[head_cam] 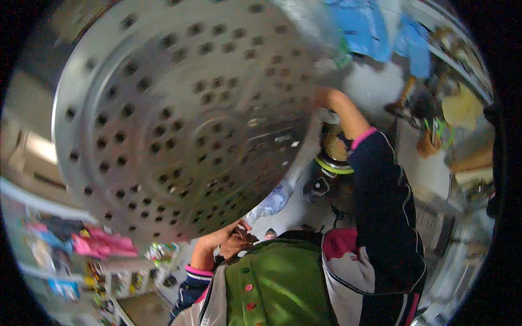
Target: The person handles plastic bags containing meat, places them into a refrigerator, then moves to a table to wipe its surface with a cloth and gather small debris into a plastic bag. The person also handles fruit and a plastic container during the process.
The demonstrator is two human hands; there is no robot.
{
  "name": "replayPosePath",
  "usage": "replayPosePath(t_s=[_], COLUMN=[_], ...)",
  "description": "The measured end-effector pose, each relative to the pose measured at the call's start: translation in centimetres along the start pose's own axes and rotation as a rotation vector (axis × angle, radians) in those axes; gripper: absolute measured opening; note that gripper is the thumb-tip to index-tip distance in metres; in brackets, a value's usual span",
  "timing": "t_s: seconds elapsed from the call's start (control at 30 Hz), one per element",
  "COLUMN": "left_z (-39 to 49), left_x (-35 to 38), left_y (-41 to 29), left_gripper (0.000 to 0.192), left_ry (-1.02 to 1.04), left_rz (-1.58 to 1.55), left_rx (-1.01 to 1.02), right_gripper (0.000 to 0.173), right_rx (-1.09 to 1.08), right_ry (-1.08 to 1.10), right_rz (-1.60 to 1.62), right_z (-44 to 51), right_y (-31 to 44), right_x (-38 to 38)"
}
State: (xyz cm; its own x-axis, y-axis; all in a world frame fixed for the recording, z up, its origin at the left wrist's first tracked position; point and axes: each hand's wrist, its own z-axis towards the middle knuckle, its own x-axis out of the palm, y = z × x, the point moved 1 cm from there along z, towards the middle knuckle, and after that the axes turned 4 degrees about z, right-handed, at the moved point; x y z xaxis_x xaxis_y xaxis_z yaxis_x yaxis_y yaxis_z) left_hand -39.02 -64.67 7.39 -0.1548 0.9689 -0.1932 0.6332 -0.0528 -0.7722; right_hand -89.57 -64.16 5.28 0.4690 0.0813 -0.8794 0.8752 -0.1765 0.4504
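A large round perforated metal steamer tray is held up close to the camera, tilted and filling the upper left. My left hand is at its lower rim, the fingers partly hidden by the rim. At the tray's right edge is my right hand, its fingers mostly out of sight. Crumpled clear plastic hangs along the rim between my hands. Beyond it, below my right forearm, stands a round appliance with a yellow-green ring.
Blue plastic bags lie at the upper right. A knife block or similar brown holder with green-handled items stands at the right. Pink cloth and a cluttered shelf are at the lower left. White tiled floor shows below.
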Motion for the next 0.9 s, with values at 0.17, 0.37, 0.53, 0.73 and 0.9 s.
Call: replayPosePath(t_s=[0.17,0.37,0.53,0.73,0.9], left_z=[-0.5,-3.3,-7.0,-13.5,-19.3], left_x=[-0.3,-1.2,-4.5,-11.4,-15.6], left_y=[2.1,-0.9,5.4,14.0,20.7], left_gripper=[0.042,0.036,0.036,0.037,0.036], left_ry=[0.027,-0.024,-0.131,-0.233,-0.415], left_rz=[0.007,-0.134,-0.210,-0.385,-0.554], left_rx=[0.143,0.424,0.386,0.447,0.333], right_gripper=[0.032,0.027,0.037,0.033,0.027], right_rx=[-0.012,0.038,0.213,0.661,0.916], right_ry=[-0.226,-0.721,-1.297,-1.526,0.027], right_rz=[0.036,0.157,0.713,0.014,1.080], right_z=[-2.8,-6.3,-11.4,-27.3,-18.9], right_y=[-1.5,-4.6,-2.9,-8.4,13.0], right_x=[1.9,0.6,6.0,24.0,40.3])
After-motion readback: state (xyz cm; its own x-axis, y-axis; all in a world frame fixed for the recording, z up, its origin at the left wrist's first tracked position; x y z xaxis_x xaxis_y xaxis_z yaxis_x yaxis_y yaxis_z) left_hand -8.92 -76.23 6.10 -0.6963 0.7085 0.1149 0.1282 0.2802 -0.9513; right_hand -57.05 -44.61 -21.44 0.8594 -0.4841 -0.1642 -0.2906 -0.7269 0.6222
